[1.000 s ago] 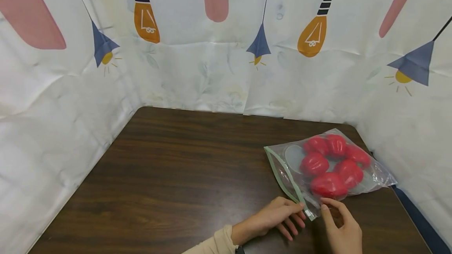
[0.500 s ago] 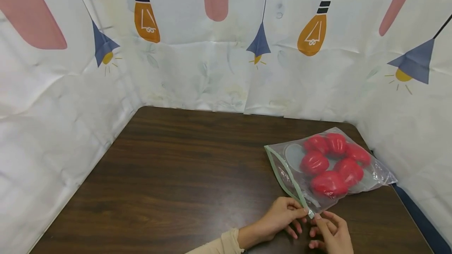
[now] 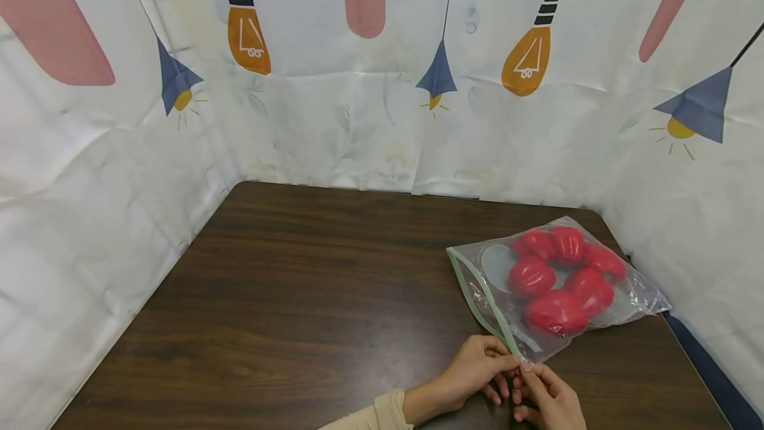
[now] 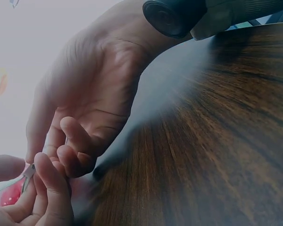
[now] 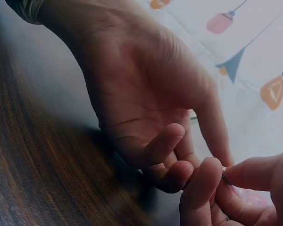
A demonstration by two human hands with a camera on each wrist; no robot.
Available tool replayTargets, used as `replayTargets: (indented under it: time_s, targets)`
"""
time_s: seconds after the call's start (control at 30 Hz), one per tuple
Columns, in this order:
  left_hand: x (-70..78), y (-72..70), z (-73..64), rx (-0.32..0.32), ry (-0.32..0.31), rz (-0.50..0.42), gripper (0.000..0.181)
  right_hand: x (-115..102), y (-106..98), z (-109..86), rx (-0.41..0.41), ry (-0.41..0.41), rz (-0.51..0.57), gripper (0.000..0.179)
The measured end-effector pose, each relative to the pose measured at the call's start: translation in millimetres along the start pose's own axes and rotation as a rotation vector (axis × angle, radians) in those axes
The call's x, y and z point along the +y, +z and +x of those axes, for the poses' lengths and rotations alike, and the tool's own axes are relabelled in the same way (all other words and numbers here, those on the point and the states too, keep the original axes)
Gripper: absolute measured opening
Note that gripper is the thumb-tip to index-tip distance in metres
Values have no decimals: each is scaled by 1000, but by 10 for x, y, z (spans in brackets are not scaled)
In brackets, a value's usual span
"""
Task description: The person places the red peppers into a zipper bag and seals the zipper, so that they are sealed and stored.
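A clear zip bag [image 3: 543, 344] with a pale green zip edge lies on the right of the dark wooden table. Inside are several shiny red rounded objects [image 3: 556, 312] and a pale round disc [image 3: 497, 267]. At the bag's near corner, my left hand [image 3: 477, 371] pinches the end of the zip between thumb and forefinger. My right hand [image 3: 552, 398] pinches the same corner, its fingertips touching the left ones. In the left wrist view a small whitish zip slider [image 4: 29, 170] shows between the fingertips. The fingers hide most of that corner.
The brown wood-grain table [image 3: 268, 317] extends to the left of the bag. White cloth walls [image 3: 334, 131] printed with lamps and bulbs enclose its back and sides. Dark blue material [image 3: 704, 363] shows beyond the right table edge.
My right hand has come down and left from the bag's side to the zip corner and now pinches it. My left hand has shifted slightly right. The bag's near corner has been straightened slightly.
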State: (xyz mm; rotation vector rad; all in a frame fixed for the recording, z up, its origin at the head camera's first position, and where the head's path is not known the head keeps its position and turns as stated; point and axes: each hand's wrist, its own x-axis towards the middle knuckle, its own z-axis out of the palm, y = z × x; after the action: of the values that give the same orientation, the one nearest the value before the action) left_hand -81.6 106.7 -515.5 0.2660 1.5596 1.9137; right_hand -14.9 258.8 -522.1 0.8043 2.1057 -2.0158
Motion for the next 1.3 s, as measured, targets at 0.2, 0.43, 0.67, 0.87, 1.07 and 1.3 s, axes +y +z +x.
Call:
replayTargets:
  time_s: [0.2, 0.43, 0.67, 0.87, 1.07, 1.3]
  targets:
    - [-3, 28, 16, 36, 9, 6, 13, 4, 8, -5, 1, -14, 14, 25]
    - [-22, 29, 56, 71, 6, -17, 15, 31, 10, -3, 5, -46, 41, 20]
    - [-1, -43, 145, 124, 23, -22, 17, 80, -14, 0, 3, -80, 49, 19]
    - [50, -146, 251, 128, 36, -25, 18, 112, -37, 1, -17, -114, 75, 18]
    - [116, -280, 388, 161, 54, 3, 19, 128, -29, 1, -30, -164, 105, 18]
    - [225, -431, 507, 189, 63, 38, 18, 141, -11, -7, -48, -209, 136, 20]
